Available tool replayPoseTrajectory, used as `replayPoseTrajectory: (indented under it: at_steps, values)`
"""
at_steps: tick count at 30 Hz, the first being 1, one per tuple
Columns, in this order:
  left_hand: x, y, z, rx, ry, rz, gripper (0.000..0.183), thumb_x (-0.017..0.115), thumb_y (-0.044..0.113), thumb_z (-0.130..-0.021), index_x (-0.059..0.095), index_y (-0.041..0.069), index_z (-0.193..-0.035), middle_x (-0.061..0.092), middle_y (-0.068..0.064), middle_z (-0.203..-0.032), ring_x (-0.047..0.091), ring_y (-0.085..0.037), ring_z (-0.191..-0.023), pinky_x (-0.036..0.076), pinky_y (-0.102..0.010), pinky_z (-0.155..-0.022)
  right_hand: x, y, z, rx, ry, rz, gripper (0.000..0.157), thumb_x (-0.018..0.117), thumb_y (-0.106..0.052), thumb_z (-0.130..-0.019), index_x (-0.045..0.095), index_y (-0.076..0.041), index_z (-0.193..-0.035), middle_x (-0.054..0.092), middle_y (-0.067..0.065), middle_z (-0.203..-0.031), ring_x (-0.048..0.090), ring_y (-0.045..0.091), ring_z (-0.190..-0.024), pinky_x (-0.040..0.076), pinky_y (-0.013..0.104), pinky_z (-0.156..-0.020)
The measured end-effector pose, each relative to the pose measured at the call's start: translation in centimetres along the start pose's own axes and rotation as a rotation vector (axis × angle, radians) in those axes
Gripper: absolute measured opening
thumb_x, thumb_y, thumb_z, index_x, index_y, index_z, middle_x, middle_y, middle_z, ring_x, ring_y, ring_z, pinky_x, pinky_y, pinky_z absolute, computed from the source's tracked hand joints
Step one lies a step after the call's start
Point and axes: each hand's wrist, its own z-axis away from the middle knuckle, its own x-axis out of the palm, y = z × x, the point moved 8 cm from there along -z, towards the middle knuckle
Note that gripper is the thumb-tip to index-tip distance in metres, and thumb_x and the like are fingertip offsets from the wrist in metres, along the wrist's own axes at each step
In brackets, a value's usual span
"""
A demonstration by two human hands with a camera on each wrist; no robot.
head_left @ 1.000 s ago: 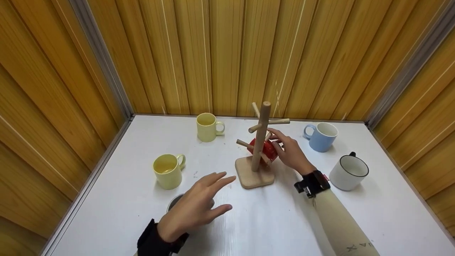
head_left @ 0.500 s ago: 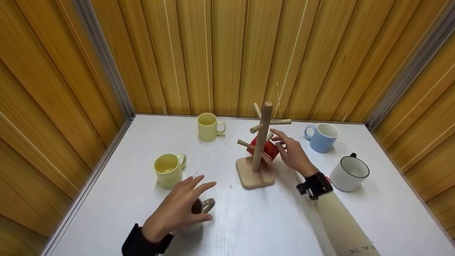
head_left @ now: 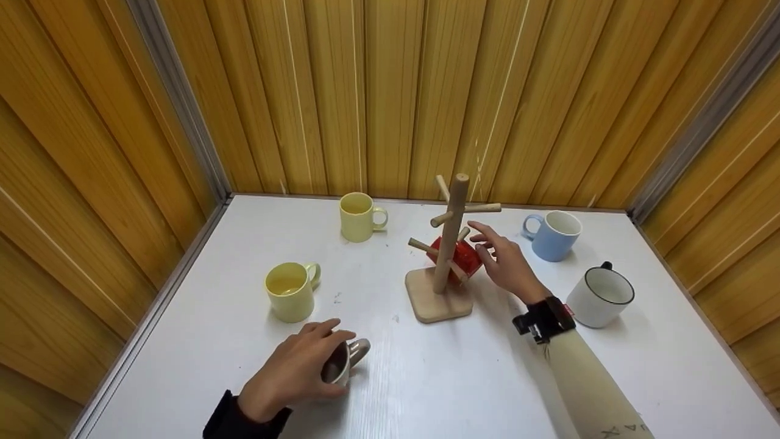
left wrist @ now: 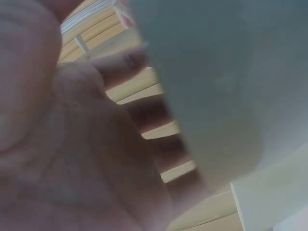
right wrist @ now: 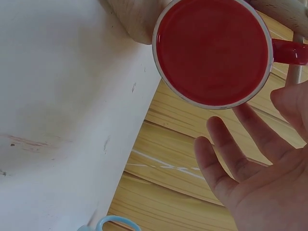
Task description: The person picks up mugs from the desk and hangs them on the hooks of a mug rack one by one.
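My left hand [head_left: 295,369] reaches over a pale mug [head_left: 342,373] with a dark inside and a grey-brown handle, standing at the front of the table. Its thumb lies at the near side of the rim and its fingers pass round the far side; in the left wrist view they disappear behind the mug's pale wall [left wrist: 216,86]. A red mug [head_left: 464,259] hangs tilted on a lower peg of the wooden mug tree [head_left: 448,244]. Beside that mug is my right hand [head_left: 509,265], fingers spread and relaxed; in the right wrist view the fingertips are close under its white rim.
Two yellow mugs [head_left: 291,302] stand left of the tree, one nearer and one at the back. To the right are a blue mug [head_left: 556,239] and a white mug [head_left: 597,305] with a dark rim. Wood-panelled walls enclose the white table [head_left: 390,378] behind and at both sides.
My left hand has moved left and down onto the pale mug, its fingers closing around it. The right hand has drawn slightly away from the red mug, which stays on the peg.
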Motion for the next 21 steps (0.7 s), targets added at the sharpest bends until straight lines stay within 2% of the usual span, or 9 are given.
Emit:
replayPoseTrajectory:
  at_steps: [3, 10, 17, 21]
  values:
    - [0.32, -0.21, -0.05, -0.027, -0.016, -0.017, 0.071, 0.092, 0.025, -0.069, 0.064, 0.010, -0.132, 0.057, -0.020, -0.138, 0.055, -0.036, -0.118, 0.051, -0.056, -0.080, -0.12, 0.12, 0.08, -0.003, 0.006, 0.001, 0.053, 0.059, 0.000, -0.101, 0.051, -0.015, -0.150, 0.072, 0.018, -0.121, 0.071, 0.037, -0.104, 0.056, 0.055, -0.089]
    - [0.48, -0.42, -0.12, -0.053, -0.004, -0.039, 0.067, 0.091, 0.025, -0.067, 0.064, 0.014, -0.128, 0.059, -0.007, -0.126, 0.053, -0.027, -0.107, 0.051, -0.044, -0.068, -0.40, 0.36, 0.32, -0.011, 0.025, -0.009, 0.052, 0.060, 0.001, -0.100, 0.052, -0.014, -0.149, 0.073, 0.019, -0.118, 0.072, 0.036, -0.100, 0.056, 0.058, -0.084]
    - [0.70, -0.66, -0.03, -0.094, -0.014, -0.039, 0.063, 0.090, 0.027, -0.065, 0.060, 0.019, -0.120, 0.055, 0.001, -0.110, 0.049, -0.023, -0.096, 0.048, -0.042, -0.060, -0.74, 0.39, 0.58, -0.027, 0.039, -0.005, 0.050, 0.060, 0.001, -0.101, 0.054, -0.014, -0.148, 0.073, 0.020, -0.117, 0.072, 0.038, -0.097, 0.057, 0.056, -0.085]
    - [0.64, -0.71, -0.03, -0.091, 0.003, -0.054, 0.063, 0.089, 0.027, -0.063, 0.059, 0.019, -0.118, 0.053, 0.002, -0.105, 0.048, -0.021, -0.092, 0.045, -0.041, -0.058, -0.94, 0.51, 0.75, -0.028, 0.044, -0.005, 0.049, 0.060, 0.001, -0.101, 0.054, -0.013, -0.148, 0.073, 0.019, -0.116, 0.072, 0.037, -0.097, 0.057, 0.056, -0.084]
